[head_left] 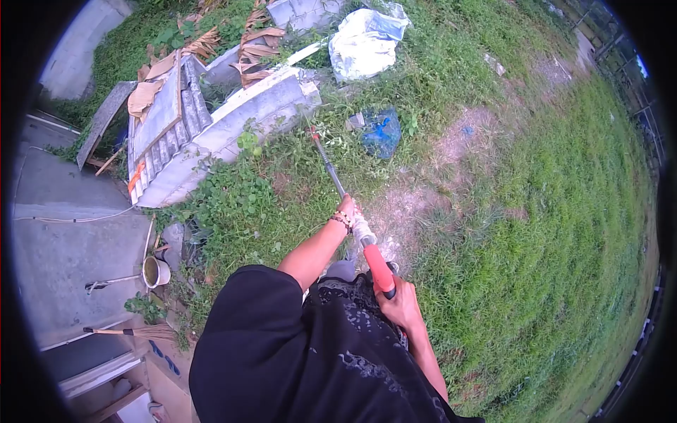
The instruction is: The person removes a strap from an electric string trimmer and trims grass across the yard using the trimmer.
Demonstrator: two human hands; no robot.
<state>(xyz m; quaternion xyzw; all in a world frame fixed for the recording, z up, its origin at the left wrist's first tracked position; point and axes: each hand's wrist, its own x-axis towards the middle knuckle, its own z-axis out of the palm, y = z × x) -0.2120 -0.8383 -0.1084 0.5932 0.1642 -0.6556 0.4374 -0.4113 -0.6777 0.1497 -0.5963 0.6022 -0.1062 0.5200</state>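
A long grass trimmer [330, 166] with a grey shaft runs from my waist up and forward to the left. Its rear grip is red, and a small red part shows near the far end, low over the weeds. Beaded bracelets circle the wrist of my left hand [347, 210], which is closed around the shaft just ahead of a white wrapped section. Further back, my right hand [400, 303] is wrapped around the lower end of the red grip. The tool's cutting end is too small and blurred to make out.
Ahead lie a blue mesh bag [381, 132], a white plastic sack [367, 44] and a low concrete wall [240, 116] with corrugated sheets [166, 116] against it. At left are a bucket [156, 272] and a broom [137, 331]. Grass [557, 261] spreads to the right.
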